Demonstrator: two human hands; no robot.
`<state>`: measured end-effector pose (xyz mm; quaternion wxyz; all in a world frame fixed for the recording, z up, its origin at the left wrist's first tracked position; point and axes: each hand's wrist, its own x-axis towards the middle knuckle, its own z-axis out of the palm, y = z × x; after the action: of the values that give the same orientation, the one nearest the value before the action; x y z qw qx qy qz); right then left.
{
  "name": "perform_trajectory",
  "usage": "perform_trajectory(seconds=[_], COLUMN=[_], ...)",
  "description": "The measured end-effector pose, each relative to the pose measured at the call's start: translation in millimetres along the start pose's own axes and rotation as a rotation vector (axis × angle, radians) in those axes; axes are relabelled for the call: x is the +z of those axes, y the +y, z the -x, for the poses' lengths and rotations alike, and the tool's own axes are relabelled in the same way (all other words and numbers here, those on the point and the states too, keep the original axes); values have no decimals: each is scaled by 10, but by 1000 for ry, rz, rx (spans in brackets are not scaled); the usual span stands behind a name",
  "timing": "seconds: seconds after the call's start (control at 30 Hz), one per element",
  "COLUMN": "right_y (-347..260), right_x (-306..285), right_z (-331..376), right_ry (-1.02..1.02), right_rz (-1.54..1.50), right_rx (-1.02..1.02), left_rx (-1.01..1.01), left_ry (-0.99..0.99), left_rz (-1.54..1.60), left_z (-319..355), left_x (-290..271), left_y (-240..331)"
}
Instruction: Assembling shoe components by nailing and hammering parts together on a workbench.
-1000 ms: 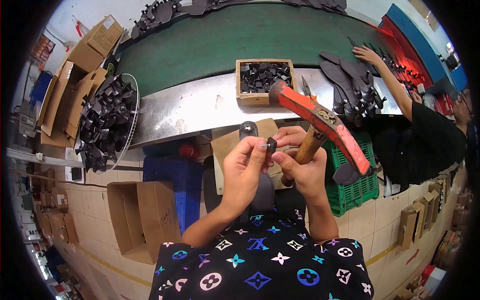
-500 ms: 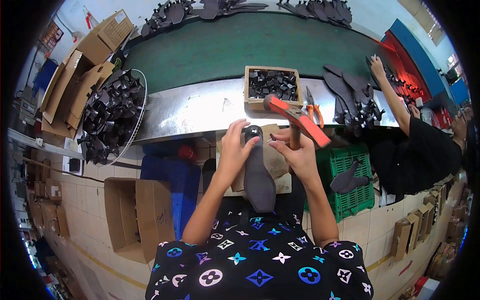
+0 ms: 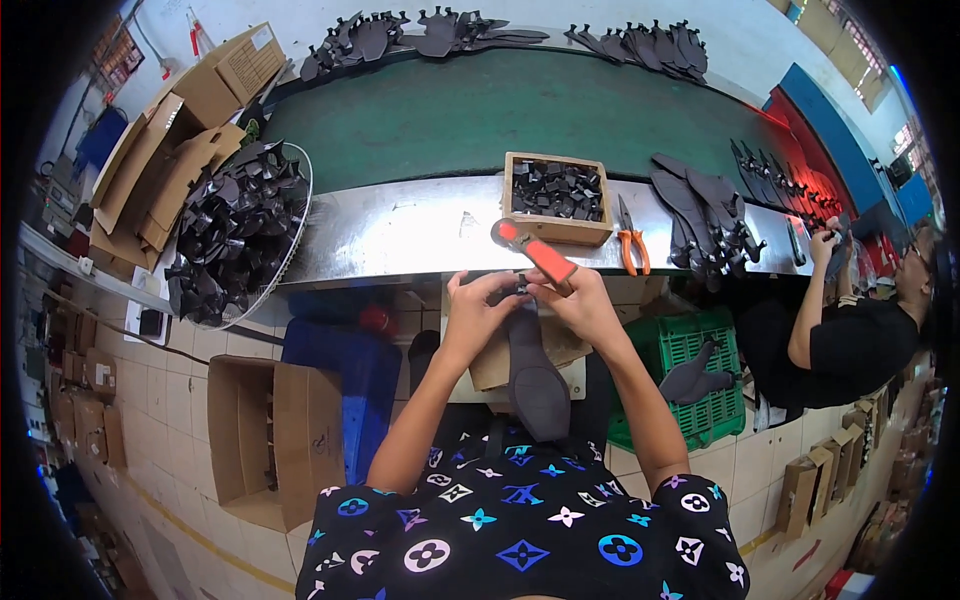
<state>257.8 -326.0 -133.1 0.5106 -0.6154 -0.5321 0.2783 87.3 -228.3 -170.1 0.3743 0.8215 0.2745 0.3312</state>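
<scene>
A dark grey shoe sole point(image 3: 540, 385) lies lengthwise in front of me, its heel end away from me on a board point(image 3: 490, 368). The fingers of my left hand point(image 3: 478, 318) close around the left side of the heel end. From the right, the fingertips of my right hand point(image 3: 585, 305) meet them there, at a small black heel tip point(image 3: 521, 287) mostly hidden by fingers. A red-headed hammer point(image 3: 540, 258) is also held in my right hand, its head raised beyond the heel end and its handle largely hidden.
Beyond my hands, a wooden box point(image 3: 558, 228) of small black pieces stands on the metal ledge, with orange-handled pliers point(image 3: 632, 250) and soles point(image 3: 685, 205) to its right. A wire basket point(image 3: 300, 215) of black heels is left. A co-worker point(image 3: 860, 335) sits right, near a green crate point(image 3: 725, 425).
My right fingers have brought the small black piece from beside the sole to its heel end, and both hands have met there. The hammer head has swung left. The co-worker's arm has drawn back.
</scene>
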Motion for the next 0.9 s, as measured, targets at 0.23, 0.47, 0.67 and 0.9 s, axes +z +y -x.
perform_trajectory(seconds=[0.23,0.47,0.67,0.9], right_y=[-154,-632,-899,-1163], right_x=[-1,-46,-17,-75], right_z=[28,341,853,850], right_ry=[-37,33,202,263], right_rz=[186,126,293,403], right_rx=[-216,184,-20,-245], left_rx=[49,20,-86,-196], left_ry=[-35,-132,-159,-182], left_rz=[12,206,389,389], left_z=[-56,-132,-103,-77], left_x=[-29,-131,-82,-182], left_y=[-93,-55,-115,-44])
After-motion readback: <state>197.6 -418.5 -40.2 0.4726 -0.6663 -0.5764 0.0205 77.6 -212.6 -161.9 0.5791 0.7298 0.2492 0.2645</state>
